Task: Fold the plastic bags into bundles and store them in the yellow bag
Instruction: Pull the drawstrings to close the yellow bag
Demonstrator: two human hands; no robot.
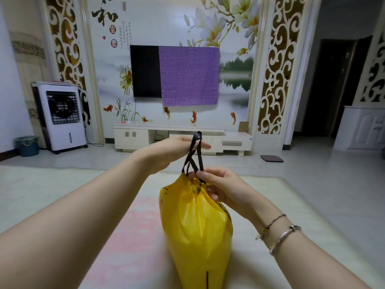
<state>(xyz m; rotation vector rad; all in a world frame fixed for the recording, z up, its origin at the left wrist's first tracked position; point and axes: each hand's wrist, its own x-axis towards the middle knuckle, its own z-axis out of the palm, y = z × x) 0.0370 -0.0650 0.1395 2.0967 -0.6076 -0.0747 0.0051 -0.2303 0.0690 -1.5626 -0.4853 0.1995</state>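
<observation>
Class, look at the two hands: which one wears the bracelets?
The right hand, pinching the neck of the yellow bag, has bracelets on its wrist. The left hand, pulling the black drawstring up, has a bare wrist.

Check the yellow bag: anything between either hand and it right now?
Nothing visible. The right hand pinches the gathered neck of the yellow bag directly, and the left hand has the black drawstring looped over its fingers, pulled up. The mouth is cinched, so no plastic bags show inside.

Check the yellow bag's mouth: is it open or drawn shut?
Drawn shut. The yellow bag is gathered tight at its neck; the left hand pulls the black drawstring upward while the right hand pinches the neck.
</observation>
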